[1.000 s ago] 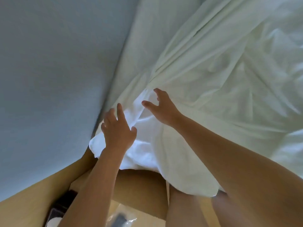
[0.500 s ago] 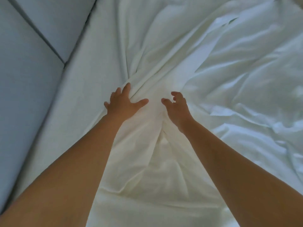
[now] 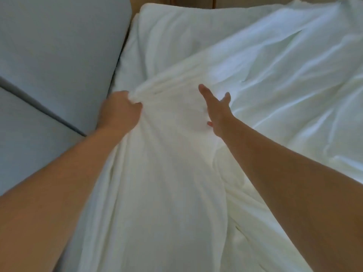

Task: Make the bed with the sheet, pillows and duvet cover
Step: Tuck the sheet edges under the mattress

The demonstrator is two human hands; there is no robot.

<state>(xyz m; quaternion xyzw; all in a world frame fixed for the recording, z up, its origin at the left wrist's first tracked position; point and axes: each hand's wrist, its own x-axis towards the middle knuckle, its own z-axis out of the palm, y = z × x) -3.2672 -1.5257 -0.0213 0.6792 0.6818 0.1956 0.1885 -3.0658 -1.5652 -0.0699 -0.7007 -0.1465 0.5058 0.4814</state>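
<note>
A white sheet [image 3: 265, 79] lies rumpled over the bed, with long folds running toward its far right. My left hand [image 3: 119, 110] grips a bunched fold of the sheet near the bed's left edge, fingers curled into the cloth. My right hand [image 3: 217, 110] lies flat on the sheet a little to the right, fingers straight and spread. A smoother white layer [image 3: 167, 30] covers the bed's far left corner. No pillows are in view.
Grey padded wall panels [image 3: 59, 46] with a dark seam run along the bed's left side. A strip of wooden headboard [image 3: 192, 1] shows at the top edge. My forearms cross the lower half of the view.
My left hand has closed on a fold of the sheet that it lay open on before. My right hand has flattened and moved right. The view has lifted toward the head of the bed.
</note>
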